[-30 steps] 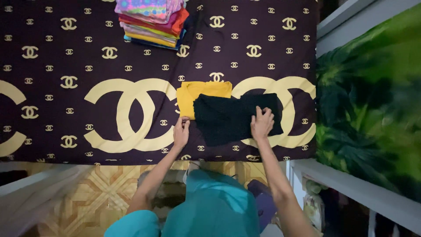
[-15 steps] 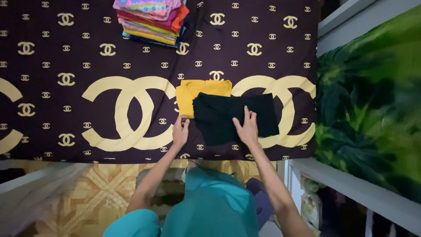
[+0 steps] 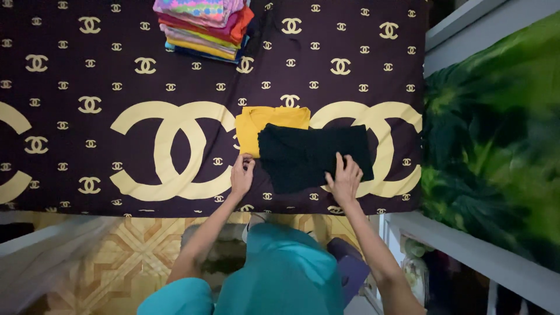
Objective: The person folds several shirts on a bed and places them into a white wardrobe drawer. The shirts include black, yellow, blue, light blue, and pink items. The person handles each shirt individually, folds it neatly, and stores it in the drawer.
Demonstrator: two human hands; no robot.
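Now your right hand (image 3: 345, 179) lies flat, fingers spread, on the black garment (image 3: 312, 154), gripping nothing. Your left hand (image 3: 241, 175) pinches its near-left corner beside the yellow garment (image 3: 254, 125).

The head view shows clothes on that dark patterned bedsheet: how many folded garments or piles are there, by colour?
Black folded knit garment, under the right hand: 1
Mustard-yellow folded garment, by the left hand: 1
Multicoloured stack of folded clothes, at the far edge, its layers too tight to count: 1 stack
Total: 2 single garments and 1 stack, 3 items.
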